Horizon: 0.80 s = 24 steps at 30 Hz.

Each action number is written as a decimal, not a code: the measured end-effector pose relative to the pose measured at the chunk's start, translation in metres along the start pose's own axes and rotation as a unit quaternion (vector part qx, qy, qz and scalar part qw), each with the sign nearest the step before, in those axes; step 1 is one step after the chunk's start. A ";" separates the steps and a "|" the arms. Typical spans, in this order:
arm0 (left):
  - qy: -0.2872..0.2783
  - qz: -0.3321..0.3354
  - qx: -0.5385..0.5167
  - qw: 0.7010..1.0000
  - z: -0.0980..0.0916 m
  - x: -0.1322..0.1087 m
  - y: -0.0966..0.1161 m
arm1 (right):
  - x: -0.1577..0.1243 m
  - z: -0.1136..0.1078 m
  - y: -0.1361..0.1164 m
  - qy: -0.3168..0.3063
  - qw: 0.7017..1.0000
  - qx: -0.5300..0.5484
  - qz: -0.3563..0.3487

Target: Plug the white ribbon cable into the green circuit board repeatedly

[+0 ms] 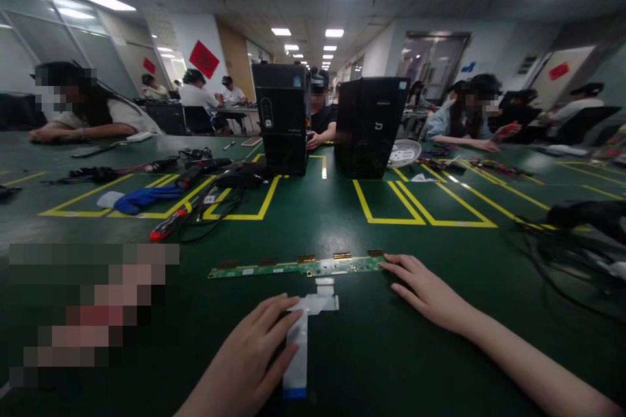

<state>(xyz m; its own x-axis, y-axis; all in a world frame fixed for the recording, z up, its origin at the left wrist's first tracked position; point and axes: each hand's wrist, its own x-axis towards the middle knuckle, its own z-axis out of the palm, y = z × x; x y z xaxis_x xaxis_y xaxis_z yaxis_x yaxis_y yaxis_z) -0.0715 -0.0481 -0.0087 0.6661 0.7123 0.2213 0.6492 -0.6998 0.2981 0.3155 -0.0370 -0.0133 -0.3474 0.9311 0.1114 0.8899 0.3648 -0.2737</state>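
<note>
A long, narrow green circuit board (293, 268) lies flat on the table, with several brown-gold tabs along its far edge. My right hand (428, 290) has its fingers stretched out and apart, the fingertips at the board's right end. Just below the board is a white flat ribbon cable (295, 371), folded near its top and blue at its near end. My left hand (257, 352) reaches over the cable's left edge, fingertips touching it, thumb and fingers apart. I cannot tell whether the cable is joined to the board.
Two black computer towers (288, 117) (372, 127) stand ahead on the green table (195, 313). A red-handled screwdriver (169, 225), a blue glove (147, 199) and cables lie left. Black cables (548, 260) lie right. Behind the towers is a white basket (405, 153). Other people sit around.
</note>
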 end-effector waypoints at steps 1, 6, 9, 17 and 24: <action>-0.023 0.018 0.000 1.000 -0.003 0.010 0.006 | -0.001 0.000 -0.001 0.000 1.000 0.007 -0.003; -0.074 0.089 0.031 0.993 -0.008 0.054 0.023 | -0.005 -0.003 -0.005 -0.002 1.000 0.016 -0.015; -0.062 0.118 0.047 0.990 -0.001 0.069 0.028 | -0.005 -0.003 -0.003 0.003 1.000 0.009 -0.014; -0.053 0.136 0.053 0.988 0.021 0.088 0.044 | 0.011 0.004 -0.014 0.071 0.984 -0.001 -0.164; -0.046 0.140 -0.015 0.989 0.024 0.084 0.042 | 0.043 0.010 -0.026 0.079 0.973 0.036 -0.213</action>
<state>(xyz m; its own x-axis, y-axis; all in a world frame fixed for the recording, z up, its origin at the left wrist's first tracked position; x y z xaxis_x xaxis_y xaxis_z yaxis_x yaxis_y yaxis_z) 0.0202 -0.0190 0.0002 0.8500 0.4817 0.2132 0.4242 -0.8658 0.2654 0.2745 -0.0064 -0.0109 -0.6257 0.6850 0.3733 0.6501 0.7223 -0.2358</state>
